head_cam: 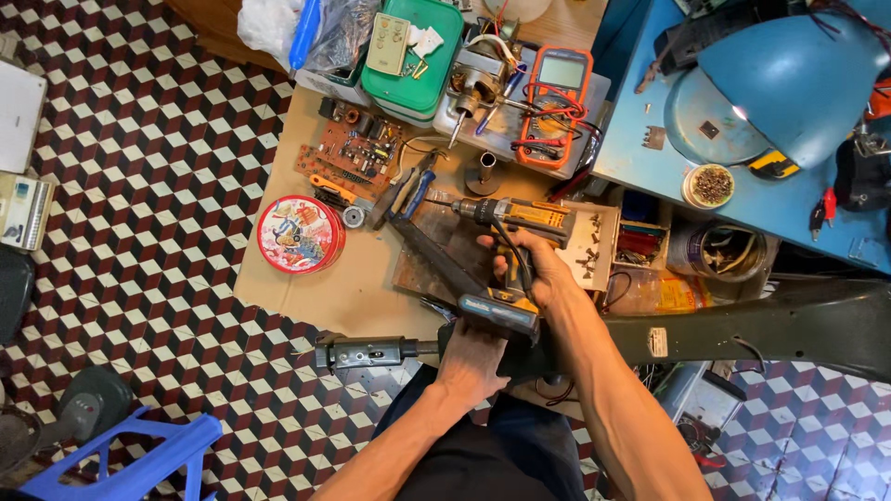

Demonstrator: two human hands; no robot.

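The right hand (534, 274) has its fingers clamped on the handle of a cordless drill (506, 241), its bit pointing to nine o'clock. The left hand (473, 357) presses down with its fingers wrapped on a long dark metal arm (742, 329) that lies across the person's lap. At nine o'clock from that hand sticks out the arm's grey end piece (367, 353). I think a firm hold and a straight drill work best. Both forearms reach up from six o'clock.

A round red picture tin (299, 234) sits left; an orange multimeter's grey screen (561, 71) lies above.
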